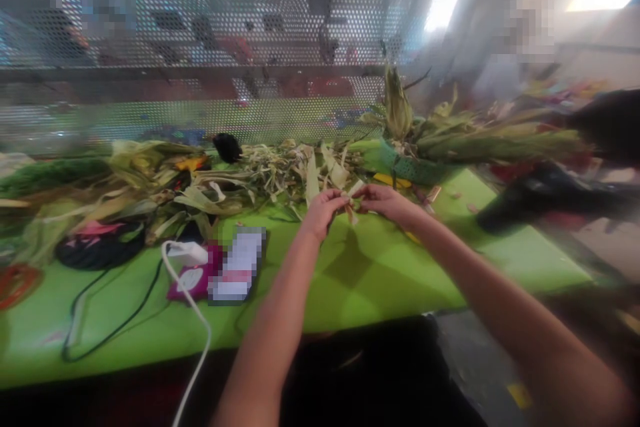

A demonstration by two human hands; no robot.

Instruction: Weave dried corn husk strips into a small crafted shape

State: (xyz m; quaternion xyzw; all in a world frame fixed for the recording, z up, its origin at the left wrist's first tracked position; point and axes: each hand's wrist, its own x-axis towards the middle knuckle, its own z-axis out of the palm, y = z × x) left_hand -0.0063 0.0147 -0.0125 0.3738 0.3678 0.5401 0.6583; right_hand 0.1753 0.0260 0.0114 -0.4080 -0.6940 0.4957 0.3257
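Note:
Both my hands meet over the middle of the green table (pixel 380 267). My left hand (pixel 324 208) and my right hand (pixel 384 203) are closed, pinching the two ends of a pale dried leaf strip (pixel 352 203) held between them. The strip hangs a little below the fingers. Just behind the hands lies a heap of pale dry leaf strips (pixel 280 170). Motion blur smears the fine detail of the fingers.
Green and dried husks (pixel 150 180) pile up at the left, corn-like stalks (pixel 480 137) at the right. A white charger and cable (pixel 187 260), a pink pouch (pixel 197 280), a black cable (pixel 115 327) and a dark pouch (pixel 97 247) lie near the left. A perforated screen (pixel 240 33) stands behind.

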